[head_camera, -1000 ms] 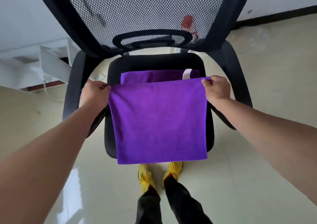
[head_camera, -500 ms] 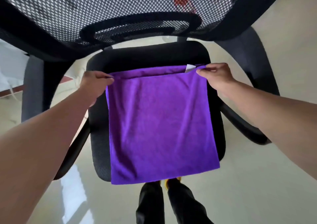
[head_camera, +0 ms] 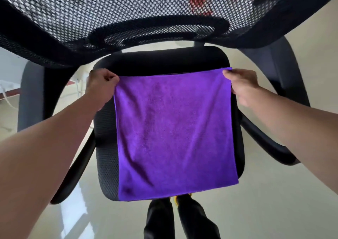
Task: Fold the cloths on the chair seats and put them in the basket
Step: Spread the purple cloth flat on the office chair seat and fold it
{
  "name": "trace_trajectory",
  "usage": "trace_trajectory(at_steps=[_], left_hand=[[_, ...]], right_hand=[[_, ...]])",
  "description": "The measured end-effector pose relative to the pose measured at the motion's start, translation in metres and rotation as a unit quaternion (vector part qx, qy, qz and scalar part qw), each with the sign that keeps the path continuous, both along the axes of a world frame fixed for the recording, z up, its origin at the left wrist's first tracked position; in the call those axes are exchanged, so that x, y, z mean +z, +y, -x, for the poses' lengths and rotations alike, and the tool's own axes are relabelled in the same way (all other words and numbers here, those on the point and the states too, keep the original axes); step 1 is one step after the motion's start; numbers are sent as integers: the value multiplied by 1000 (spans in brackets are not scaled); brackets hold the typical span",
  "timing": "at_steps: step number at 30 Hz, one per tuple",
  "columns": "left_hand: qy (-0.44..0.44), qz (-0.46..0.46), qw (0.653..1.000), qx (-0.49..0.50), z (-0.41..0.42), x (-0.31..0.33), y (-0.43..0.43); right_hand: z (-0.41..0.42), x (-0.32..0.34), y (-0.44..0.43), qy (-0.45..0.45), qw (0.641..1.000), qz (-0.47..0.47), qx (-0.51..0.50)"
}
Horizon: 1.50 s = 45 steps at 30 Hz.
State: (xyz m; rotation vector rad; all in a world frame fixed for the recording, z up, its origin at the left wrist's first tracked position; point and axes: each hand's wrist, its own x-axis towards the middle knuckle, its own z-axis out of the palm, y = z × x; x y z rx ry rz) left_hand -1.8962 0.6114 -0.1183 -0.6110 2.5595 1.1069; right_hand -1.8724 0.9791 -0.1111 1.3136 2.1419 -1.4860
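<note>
Left hand (head_camera: 99,85) and right hand (head_camera: 241,82) pinch the purple cloth's (head_camera: 175,134) upper corners, hiding the black chair seat's (head_camera: 161,63) centre; fingertips concealed.

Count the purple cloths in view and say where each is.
1. The purple microfibre cloth lies on the black office chair's seat, far corners pinched by the left hand and right hand. Another could be hidden beneath it.
</note>
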Motion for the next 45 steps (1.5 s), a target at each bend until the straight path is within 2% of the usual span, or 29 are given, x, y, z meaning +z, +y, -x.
trace_trajectory(at_steps=[3,7,12,17,20,22,23,25,26,28,32,38,40,42,45], left_hand=[[1,38,997,-68,-2,-2,1],[-4,135,972,-194,-3,0,1],[-56,132,968,-204,5,8,-5],[-40,77,971,-223,6,13,-1],[-63,114,941,-313,1,15,10],[-74,127,931,-334,-2,15,16],[-73,105,947,-296,-1,14,16],[-73,13,989,-130,3,12,9],[-70,-27,996,-53,5,11,3],[-65,-61,996,18,10,9,-9],[-44,-66,994,78,18,1,-14],[29,7,990,140,21,-25,-3],[13,-6,987,160,10,-19,-1],[-41,-65,981,176,-13,-8,0],[-123,-115,976,138,-66,-1,1]], right_hand=[[3,-2,-2,4,1000,-11,-6],[4,-3,-3,5,1000,-20,-3],[5,1,-4,8,999,-11,30],[9,3,-3,12,999,-7,32],[9,1,-5,15,999,-14,28],[9,1,-5,16,999,-17,28],[9,2,-4,15,999,-17,28],[9,2,-2,14,999,-19,26],[9,2,-2,16,999,-19,23],[9,0,-2,23,999,-23,16],[13,-9,-6,46,997,-53,10],[28,-29,-8,63,983,-168,46],[21,-30,-7,44,979,-188,61],[2,-29,-6,23,980,-185,70],[-46,-26,-9,5,985,-165,58]])
